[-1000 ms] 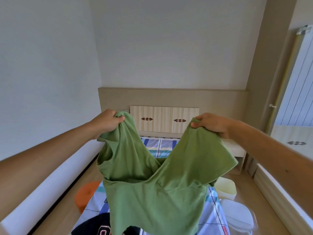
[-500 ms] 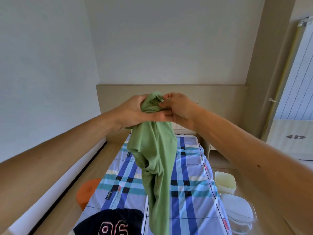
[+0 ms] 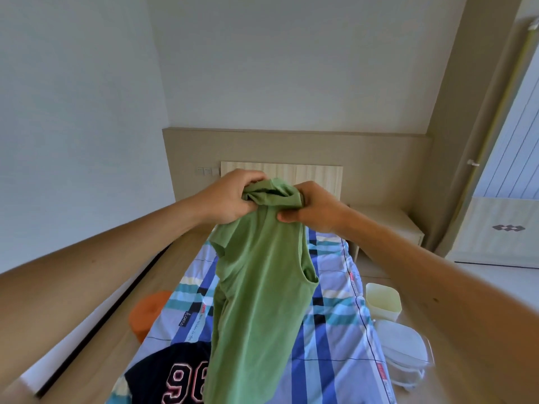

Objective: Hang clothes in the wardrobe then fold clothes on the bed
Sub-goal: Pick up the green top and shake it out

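A green T-shirt (image 3: 259, 281) hangs folded lengthwise in the air above the bed (image 3: 329, 325), which has a blue checked sheet. My left hand (image 3: 230, 196) grips the bunched top of the shirt from the left. My right hand (image 3: 313, 209) grips the same top edge from the right, thumb underneath. The two hands are close together, almost touching. A dark jersey (image 3: 172, 374) with the number 96 lies on the bed at the lower left, partly hidden behind the green shirt.
An orange stool (image 3: 147, 313) stands on the wooden floor left of the bed. A pale yellow bin (image 3: 383, 301) and a white lidded basket (image 3: 404, 354) stand to the right. The wardrobe door (image 3: 507, 205) is at the far right, the headboard (image 3: 291, 147) behind.
A second ago my hands held the shirt spread wide apart. They came together, folding the shirt in half lengthwise, and have since lowered slightly with a small gap between them.
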Motion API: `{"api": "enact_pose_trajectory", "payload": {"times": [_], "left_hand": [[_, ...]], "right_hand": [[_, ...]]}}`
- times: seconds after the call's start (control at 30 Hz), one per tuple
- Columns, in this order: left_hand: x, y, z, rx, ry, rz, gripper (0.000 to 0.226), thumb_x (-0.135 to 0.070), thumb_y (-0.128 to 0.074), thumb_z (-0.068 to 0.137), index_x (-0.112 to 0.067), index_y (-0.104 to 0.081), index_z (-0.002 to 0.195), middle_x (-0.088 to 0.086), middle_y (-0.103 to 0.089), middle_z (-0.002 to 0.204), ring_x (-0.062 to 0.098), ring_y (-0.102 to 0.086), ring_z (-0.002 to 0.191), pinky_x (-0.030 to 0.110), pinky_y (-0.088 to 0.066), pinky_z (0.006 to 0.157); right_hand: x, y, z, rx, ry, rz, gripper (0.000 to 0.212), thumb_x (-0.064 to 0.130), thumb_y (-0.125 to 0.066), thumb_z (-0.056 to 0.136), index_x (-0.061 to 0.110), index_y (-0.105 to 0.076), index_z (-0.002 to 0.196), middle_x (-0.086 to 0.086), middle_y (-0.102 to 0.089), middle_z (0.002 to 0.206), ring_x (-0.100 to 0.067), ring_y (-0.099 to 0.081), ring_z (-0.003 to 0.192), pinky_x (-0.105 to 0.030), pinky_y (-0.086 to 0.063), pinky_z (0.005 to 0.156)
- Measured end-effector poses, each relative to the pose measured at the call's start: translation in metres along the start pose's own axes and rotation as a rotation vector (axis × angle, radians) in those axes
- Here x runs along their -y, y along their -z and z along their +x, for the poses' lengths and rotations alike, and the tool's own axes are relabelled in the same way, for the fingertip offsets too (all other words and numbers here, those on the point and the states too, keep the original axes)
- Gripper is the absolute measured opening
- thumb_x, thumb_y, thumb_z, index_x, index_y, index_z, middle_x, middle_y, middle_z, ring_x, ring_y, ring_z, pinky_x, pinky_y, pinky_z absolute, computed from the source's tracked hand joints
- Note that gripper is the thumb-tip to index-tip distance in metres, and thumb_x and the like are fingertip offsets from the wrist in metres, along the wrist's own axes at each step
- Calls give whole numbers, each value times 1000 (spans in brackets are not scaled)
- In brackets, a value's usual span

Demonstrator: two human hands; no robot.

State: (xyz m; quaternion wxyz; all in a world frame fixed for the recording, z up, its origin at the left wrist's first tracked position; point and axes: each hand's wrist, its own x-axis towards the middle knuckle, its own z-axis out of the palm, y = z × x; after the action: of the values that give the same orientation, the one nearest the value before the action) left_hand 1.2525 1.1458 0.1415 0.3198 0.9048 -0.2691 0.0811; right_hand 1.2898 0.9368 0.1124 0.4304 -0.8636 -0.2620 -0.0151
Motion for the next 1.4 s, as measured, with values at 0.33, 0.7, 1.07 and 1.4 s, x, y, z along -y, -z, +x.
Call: {"api": "enact_pose_trajectory", "payload": {"times": [0.33, 0.7, 1.07, 1.4], "left_hand": [[120, -70, 25, 179, 133, 278, 10, -19, -58, 76, -11, -64, 75, 6, -67, 69, 27, -67, 71, 48, -53, 67], [180, -189, 5, 331, -97, 243, 34, 0, -67, 79, -27, -48, 70, -5, -49, 56, 20, -48, 53, 8, -30, 63], [283, -450, -229, 912, -12, 105, 16, -12, -61, 80, -24, -58, 90, -7, -61, 88, 18, -59, 88, 30, -41, 84], [371, -570, -241, 874, 371, -190, 17, -10, -66, 80, -26, -63, 77, -7, -61, 69, 4, -56, 65, 25, -41, 60]], "right_hand": [[-98, -46, 18, -55, -150, -23, 18, 7, -76, 85, 3, -73, 102, -4, -70, 87, -9, -59, 78, -17, -51, 73], [-217, -100, -46, 127, -294, 60, 21, 2, -83, 76, 5, -64, 86, 7, -59, 71, 2, -50, 61, -21, -46, 61], [-361, -341, -263, 577, -539, 70, 19, 20, -77, 74, 25, -61, 81, 12, -51, 62, -9, -47, 69, -19, -38, 61], [-487, -417, -268, 451, -846, 108, 35, 9, -85, 75, 5, -69, 107, -7, -68, 87, -18, -64, 80, -34, -53, 77]]}}
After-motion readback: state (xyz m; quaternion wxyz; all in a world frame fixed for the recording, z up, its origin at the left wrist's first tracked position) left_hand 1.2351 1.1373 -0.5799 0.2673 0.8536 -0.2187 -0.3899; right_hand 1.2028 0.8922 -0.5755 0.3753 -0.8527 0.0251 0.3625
